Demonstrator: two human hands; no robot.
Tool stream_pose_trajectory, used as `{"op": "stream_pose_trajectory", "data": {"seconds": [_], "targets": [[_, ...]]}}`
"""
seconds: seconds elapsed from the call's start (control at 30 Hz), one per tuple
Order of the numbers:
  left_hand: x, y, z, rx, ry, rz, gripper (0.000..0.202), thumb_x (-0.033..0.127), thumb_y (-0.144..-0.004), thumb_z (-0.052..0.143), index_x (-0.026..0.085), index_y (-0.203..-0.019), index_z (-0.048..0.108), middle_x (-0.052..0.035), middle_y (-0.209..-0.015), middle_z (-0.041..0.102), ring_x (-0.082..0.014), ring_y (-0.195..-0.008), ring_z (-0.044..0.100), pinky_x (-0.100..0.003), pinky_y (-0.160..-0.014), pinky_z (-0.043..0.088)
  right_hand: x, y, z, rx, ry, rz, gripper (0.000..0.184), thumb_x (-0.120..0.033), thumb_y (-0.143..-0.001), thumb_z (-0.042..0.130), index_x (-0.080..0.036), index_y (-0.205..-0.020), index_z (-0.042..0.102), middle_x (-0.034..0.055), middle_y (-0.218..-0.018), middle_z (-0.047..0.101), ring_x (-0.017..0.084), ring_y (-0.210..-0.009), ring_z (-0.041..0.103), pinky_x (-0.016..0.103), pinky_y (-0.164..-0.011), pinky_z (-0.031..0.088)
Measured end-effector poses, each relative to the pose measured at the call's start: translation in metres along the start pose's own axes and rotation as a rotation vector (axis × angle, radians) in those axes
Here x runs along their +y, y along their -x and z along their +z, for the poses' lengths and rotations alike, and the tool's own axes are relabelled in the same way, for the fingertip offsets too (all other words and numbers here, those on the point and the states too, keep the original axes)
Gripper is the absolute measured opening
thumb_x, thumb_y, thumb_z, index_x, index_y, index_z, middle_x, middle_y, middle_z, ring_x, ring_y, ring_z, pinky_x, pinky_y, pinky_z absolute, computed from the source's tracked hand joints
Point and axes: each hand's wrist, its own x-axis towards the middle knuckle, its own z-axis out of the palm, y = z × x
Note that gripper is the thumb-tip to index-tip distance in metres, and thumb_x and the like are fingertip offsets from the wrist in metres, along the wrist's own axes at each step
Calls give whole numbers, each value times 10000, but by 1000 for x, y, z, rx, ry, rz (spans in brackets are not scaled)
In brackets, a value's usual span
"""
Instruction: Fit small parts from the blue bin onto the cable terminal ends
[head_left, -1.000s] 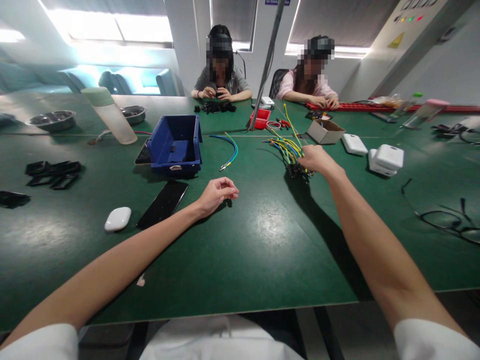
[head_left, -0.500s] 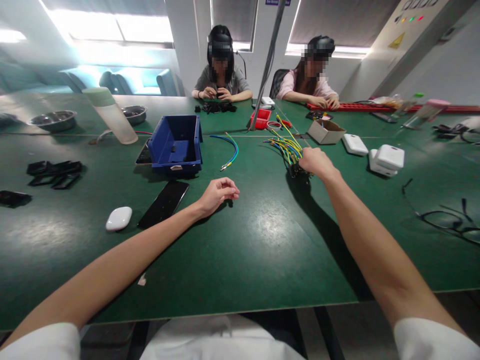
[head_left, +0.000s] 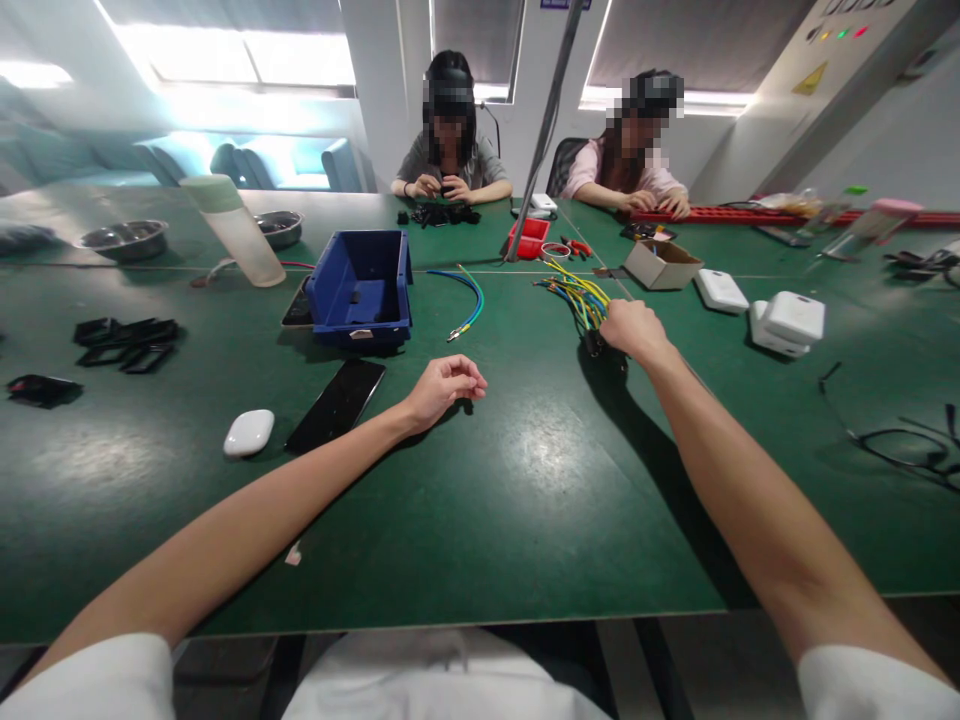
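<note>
Wire bundle (head_left: 571,292) on bench (head_left: 525,540), R of centre, upper half of frame. R hand (head_left: 632,328) at its near end; grip hidden, can't tell. L hand (head_left: 448,389) nr centre, half-open, nothing seen in it. Bundle prob. light, springy; best held bunched nr dark ends (head_left: 594,343).

Extends left forearm (head_left: 262,505) from lower left, right forearm (head_left: 739,480) from lower right. Holds left hand (head_left: 444,392) near mid-frame with fingers (head_left: 469,383) loosely curled; angles right hand (head_left: 634,330) downward, right of centre, fingertips hidden.
</note>
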Motion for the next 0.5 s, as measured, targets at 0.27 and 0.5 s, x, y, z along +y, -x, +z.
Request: {"op": "stream_pose_trajectory", "data": {"seconds": [0.27,0.5], "targets": [[-2,1,1,-6,-41,11,141,185,-677,710,119,-759,616,-64,-769,684,-140,-660,646,-283,-674,489,3,-5,7,-15,-61,29,420,-177,-875,407,0,-1193,615,308,-1127,622,386,-1042,636,432,-850,491],[24,1,2,57,-185,186,128,222,-710,699,137,-768,624,-48,-741,686,-142,-649,641,-286,-674,507,3,-6,9,-7,-82,30,414,-190,-875,428,3,-1186,622,310,-1117,627,375,-1034,635,427,-857,491]]}}
